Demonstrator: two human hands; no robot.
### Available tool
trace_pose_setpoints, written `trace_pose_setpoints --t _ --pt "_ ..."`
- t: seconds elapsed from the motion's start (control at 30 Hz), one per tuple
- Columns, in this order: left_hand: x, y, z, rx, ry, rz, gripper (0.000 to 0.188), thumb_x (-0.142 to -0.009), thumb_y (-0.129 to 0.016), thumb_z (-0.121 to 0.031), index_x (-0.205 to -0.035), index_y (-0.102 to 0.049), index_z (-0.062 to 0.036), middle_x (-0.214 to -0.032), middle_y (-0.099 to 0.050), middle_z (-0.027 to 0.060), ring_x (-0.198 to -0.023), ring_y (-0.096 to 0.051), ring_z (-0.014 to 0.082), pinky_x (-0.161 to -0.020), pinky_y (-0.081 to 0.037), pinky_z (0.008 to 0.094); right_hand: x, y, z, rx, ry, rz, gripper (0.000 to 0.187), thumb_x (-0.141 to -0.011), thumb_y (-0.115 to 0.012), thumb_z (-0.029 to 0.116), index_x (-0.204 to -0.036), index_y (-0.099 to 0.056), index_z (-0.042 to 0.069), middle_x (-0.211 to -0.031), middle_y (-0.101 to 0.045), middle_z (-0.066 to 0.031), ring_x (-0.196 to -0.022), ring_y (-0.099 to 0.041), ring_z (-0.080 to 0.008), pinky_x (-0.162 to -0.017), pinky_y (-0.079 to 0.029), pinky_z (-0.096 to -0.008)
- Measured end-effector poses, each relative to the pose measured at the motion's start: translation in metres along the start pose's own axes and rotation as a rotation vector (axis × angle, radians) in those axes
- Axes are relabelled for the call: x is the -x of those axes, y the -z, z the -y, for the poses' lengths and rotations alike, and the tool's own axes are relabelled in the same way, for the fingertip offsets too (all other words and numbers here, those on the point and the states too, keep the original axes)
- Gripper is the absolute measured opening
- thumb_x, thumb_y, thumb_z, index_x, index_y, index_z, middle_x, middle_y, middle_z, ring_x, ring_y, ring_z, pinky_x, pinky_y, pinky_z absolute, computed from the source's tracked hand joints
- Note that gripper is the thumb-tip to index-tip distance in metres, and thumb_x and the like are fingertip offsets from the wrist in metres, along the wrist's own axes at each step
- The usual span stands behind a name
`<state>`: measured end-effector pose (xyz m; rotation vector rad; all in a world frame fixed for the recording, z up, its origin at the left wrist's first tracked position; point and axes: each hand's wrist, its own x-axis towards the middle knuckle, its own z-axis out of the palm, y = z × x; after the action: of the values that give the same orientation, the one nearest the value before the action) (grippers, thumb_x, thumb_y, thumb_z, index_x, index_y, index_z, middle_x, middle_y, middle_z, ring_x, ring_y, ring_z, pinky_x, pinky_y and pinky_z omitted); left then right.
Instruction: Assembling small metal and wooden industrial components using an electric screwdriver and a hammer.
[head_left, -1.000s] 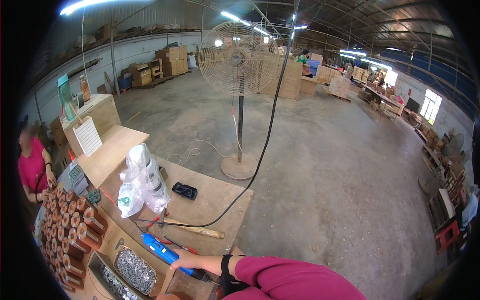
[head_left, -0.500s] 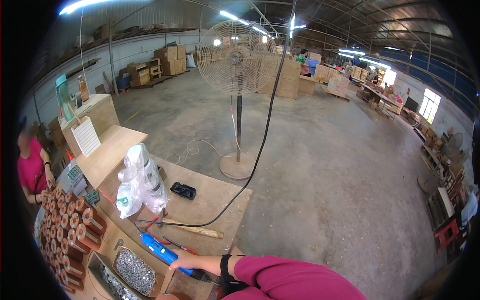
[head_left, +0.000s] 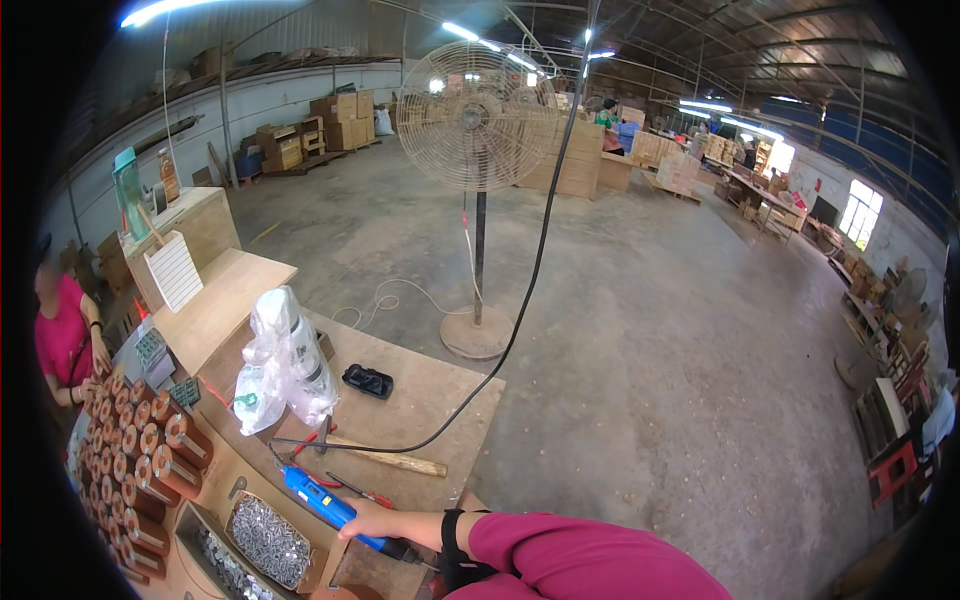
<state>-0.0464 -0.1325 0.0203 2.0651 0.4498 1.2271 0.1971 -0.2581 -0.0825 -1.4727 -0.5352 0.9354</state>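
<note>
My right hand (head_left: 368, 520) is wrapped round a blue electric screwdriver (head_left: 318, 497), low over the workbench. The tool lies at a slant, its black nose toward my body and its cord end toward the pliers. A black cable (head_left: 425, 443) loops up from that end. Beside the hand stands an open cardboard box of small screws (head_left: 270, 540); next to it is a box of flat metal pieces (head_left: 225, 568). A reddish-brown round piece (head_left: 350, 592) shows partly at the lower edge. My left hand is out of sight.
Rows of reddish-brown cylinders (head_left: 140, 455) fill the bench's left, where a person in pink (head_left: 68, 320) works. Ahead lie a hammer with a wooden handle (head_left: 390, 458), red-handled pliers (head_left: 310, 472), a plastic-wrapped bundle (head_left: 290, 365) and a black tray (head_left: 368, 381). A fan (head_left: 472, 120) stands beyond.
The view has shifted very slightly. My right hand keeps its hold on the screwdriver, and nothing else has visibly moved.
</note>
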Motion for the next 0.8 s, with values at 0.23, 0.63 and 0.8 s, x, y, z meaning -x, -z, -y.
trace_pose_setpoints --t 0.23,0.63,0.8 --pt "0.0035 -0.0018 0.0056 0.139 0.076 -0.027 0.010 -0.083 -0.053 0.001 -0.092 -0.052 0.0013 -0.085 -0.057 0.0112 -0.077 -0.056 0.0175 -0.071 -0.048 0.0263 -0.0018 0.0005 -0.0023 -0.003 -0.002 -0.003 0.063 -0.060 -0.067 0.017 -0.118 -0.044 0.004 -0.077 -0.057 -0.0096 -0.057 -0.055 -0.0170 -0.047 -0.046 -0.0307" --pt "0.0046 0.0011 0.0041 0.043 -0.047 -0.004 0.009 -0.080 -0.057 0.003 -0.088 -0.055 0.0019 -0.084 -0.058 0.0111 -0.077 -0.056 0.0185 -0.072 -0.049 0.0282 -0.0031 0.0013 -0.0034 0.001 -0.014 0.001 0.063 -0.060 -0.066 0.017 -0.118 -0.044 0.003 -0.078 -0.057 -0.0103 -0.055 -0.055 -0.0170 -0.046 -0.046 -0.0306" --pt "0.0045 0.0011 0.0022 0.119 -0.047 0.002 0.009 -0.079 -0.055 0.006 -0.087 -0.055 0.0025 -0.083 -0.058 0.0118 -0.075 -0.056 0.0188 -0.071 -0.049 0.0289 -0.0018 0.0005 -0.0015 0.014 -0.007 -0.007 0.064 -0.061 -0.067 0.017 -0.118 -0.043 0.003 -0.078 -0.057 -0.0104 -0.056 -0.055 -0.0169 -0.047 -0.046 -0.0306"
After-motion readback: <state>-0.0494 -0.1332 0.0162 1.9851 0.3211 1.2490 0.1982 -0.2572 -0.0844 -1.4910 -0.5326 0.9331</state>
